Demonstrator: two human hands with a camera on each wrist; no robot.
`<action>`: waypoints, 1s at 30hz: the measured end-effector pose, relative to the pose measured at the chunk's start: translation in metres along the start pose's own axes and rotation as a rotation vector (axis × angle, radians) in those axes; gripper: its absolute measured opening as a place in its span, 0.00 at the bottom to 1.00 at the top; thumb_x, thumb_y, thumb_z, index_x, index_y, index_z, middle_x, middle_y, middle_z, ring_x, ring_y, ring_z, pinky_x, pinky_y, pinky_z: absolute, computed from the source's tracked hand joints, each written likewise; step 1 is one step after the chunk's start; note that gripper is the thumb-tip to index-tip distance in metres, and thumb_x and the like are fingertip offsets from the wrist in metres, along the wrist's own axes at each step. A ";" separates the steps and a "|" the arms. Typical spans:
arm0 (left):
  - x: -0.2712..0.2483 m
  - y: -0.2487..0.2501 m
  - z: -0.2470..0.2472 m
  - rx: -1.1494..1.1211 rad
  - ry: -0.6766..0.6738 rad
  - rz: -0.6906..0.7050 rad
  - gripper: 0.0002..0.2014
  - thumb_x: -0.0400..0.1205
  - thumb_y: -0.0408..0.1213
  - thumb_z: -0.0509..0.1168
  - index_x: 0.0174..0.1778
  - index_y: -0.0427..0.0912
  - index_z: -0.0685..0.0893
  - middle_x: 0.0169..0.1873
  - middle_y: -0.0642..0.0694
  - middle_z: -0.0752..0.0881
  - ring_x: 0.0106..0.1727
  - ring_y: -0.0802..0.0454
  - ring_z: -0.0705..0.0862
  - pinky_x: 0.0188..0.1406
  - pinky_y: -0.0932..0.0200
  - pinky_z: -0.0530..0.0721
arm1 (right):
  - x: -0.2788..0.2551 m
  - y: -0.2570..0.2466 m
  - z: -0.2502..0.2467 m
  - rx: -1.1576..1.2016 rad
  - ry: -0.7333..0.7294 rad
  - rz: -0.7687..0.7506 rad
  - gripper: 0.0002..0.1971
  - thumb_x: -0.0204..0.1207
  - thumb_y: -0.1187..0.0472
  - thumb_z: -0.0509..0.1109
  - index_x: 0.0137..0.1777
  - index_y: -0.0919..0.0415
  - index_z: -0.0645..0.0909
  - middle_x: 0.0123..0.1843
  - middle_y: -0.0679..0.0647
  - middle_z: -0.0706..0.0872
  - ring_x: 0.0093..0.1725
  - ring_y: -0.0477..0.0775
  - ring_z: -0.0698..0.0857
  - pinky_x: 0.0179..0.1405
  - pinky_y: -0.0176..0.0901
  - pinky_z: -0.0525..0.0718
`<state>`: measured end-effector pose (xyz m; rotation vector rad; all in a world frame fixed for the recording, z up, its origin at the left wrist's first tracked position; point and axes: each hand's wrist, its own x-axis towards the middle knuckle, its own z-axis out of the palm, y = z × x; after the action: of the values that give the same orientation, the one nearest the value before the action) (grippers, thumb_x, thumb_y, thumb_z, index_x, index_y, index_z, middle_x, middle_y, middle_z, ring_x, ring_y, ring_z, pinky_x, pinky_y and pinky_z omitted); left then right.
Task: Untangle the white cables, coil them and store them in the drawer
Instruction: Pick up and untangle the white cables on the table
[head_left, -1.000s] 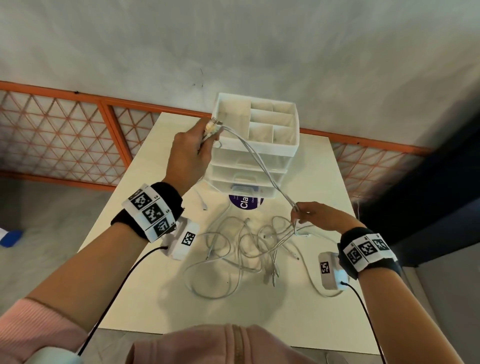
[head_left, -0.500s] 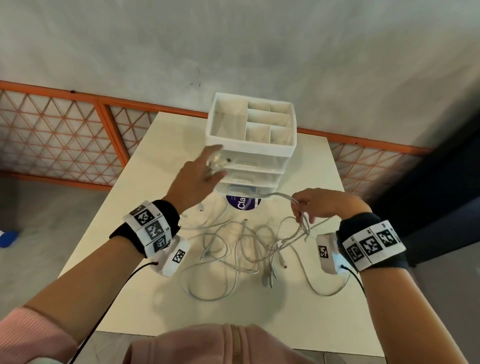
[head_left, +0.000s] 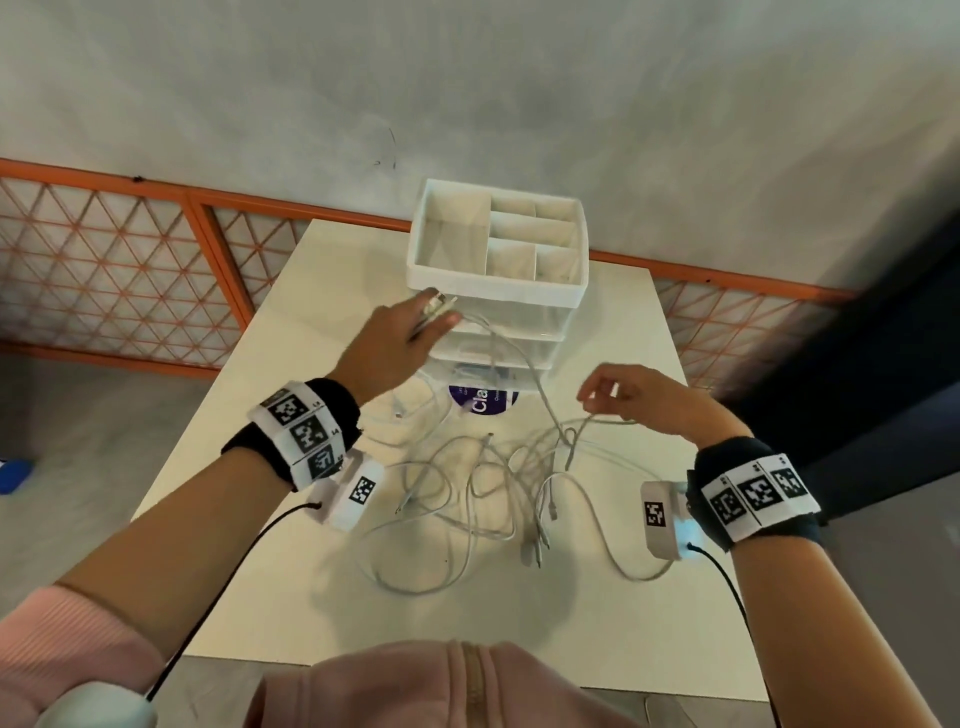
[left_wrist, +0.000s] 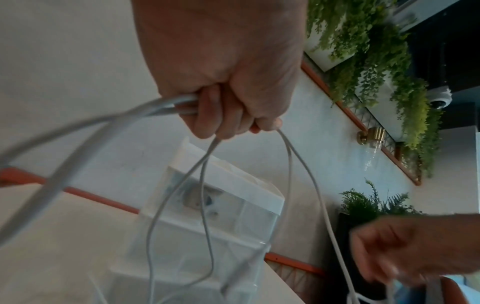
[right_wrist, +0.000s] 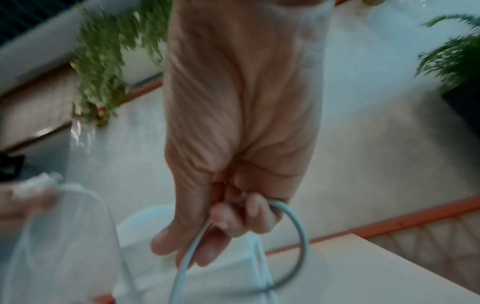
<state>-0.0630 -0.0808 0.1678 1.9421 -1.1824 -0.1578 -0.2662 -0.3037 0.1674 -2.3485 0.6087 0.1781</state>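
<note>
The pale cream rectangular table (head_left: 249, 519) fills the middle of the scene, its far edge against an orange-framed lattice railing (head_left: 130, 249). At the far centre of the table stands a white plastic drawer unit with clear drawer fronts and a divided open tray on top (head_left: 496, 275); which drawers are open I cannot tell. Near of it, across the table's centre, lies the loose tangle of thin white cables (head_left: 478, 483), loops crossing one another and several plug ends lying free.

The left hand (head_left: 387, 340) is raised just in front of the drawer unit, fingers curled round a gathered bunch of strands, which hang from it toward the heap. The right hand (head_left: 641, 397), to the right and lower, pinches one strand between curled fingers, with a small loop standing out beside the fingertips (right_wrist: 233, 218).

These cables look light, limp and smooth, so they should slide through a loose grip and snag at crossings. Holding near a plug end and feeding the length through the other hand looks the safest way to free one.
</note>
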 end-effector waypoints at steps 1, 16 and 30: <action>0.002 -0.002 -0.005 0.016 0.054 0.011 0.14 0.84 0.49 0.57 0.50 0.41 0.77 0.21 0.51 0.74 0.21 0.55 0.74 0.25 0.59 0.69 | 0.000 0.011 0.003 -0.032 -0.023 0.024 0.06 0.75 0.61 0.72 0.50 0.60 0.85 0.39 0.47 0.82 0.33 0.43 0.77 0.29 0.26 0.75; -0.006 -0.014 0.000 0.329 0.111 0.020 0.20 0.83 0.55 0.57 0.57 0.41 0.77 0.36 0.33 0.87 0.40 0.29 0.84 0.32 0.51 0.76 | 0.002 0.057 0.073 -0.140 -0.154 0.242 0.08 0.75 0.66 0.68 0.49 0.69 0.84 0.52 0.61 0.89 0.52 0.57 0.85 0.53 0.41 0.80; -0.057 -0.034 0.017 0.482 -0.160 -0.143 0.19 0.82 0.56 0.58 0.57 0.45 0.79 0.37 0.42 0.87 0.45 0.37 0.84 0.36 0.55 0.72 | 0.043 0.001 0.192 -0.100 -0.165 0.118 0.11 0.75 0.66 0.70 0.52 0.62 0.72 0.49 0.63 0.82 0.48 0.56 0.79 0.41 0.40 0.70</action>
<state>-0.0797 -0.0393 0.1165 2.4768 -1.2691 -0.1113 -0.2210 -0.1942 0.0108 -2.3644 0.6705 0.4605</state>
